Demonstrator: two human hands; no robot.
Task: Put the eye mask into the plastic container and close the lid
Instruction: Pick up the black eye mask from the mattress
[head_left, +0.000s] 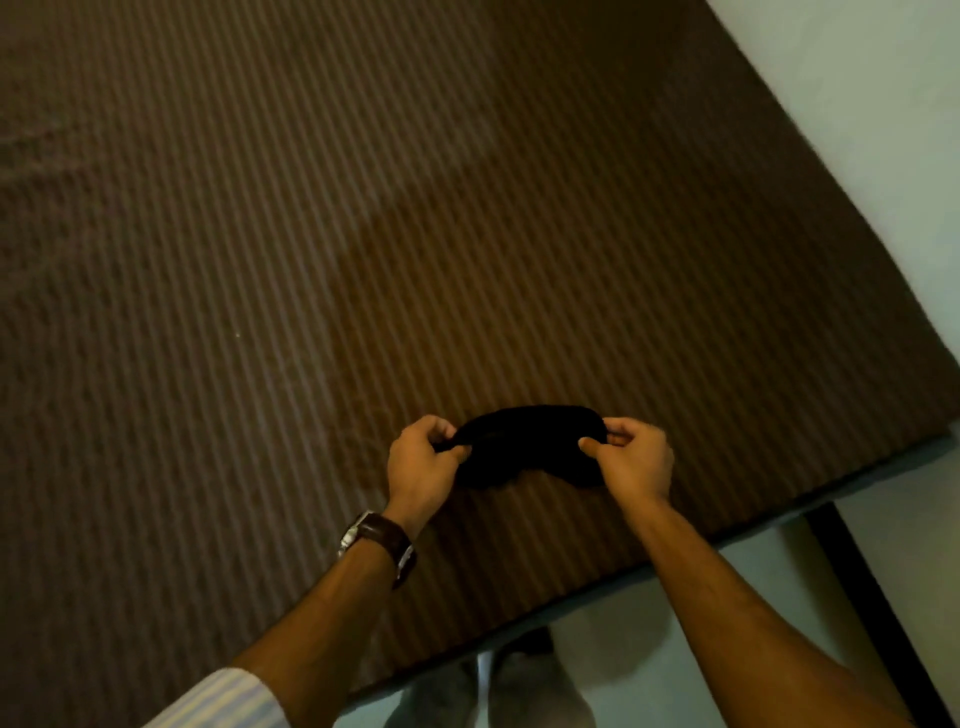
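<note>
A black eye mask (524, 441) hangs stretched between both hands, just above the brown striped surface near its front edge. My left hand (423, 465) pinches the mask's left end; a brown-strapped watch is on that wrist. My right hand (634, 460) pinches the mask's right end. No plastic container or lid is in view.
The brown striped cover (363, 234) fills most of the view, with ripples at the far left. Its front edge runs diagonally at lower right. Pale floor (649, 649) lies below it, with a dark frame leg (878, 613) and my feet.
</note>
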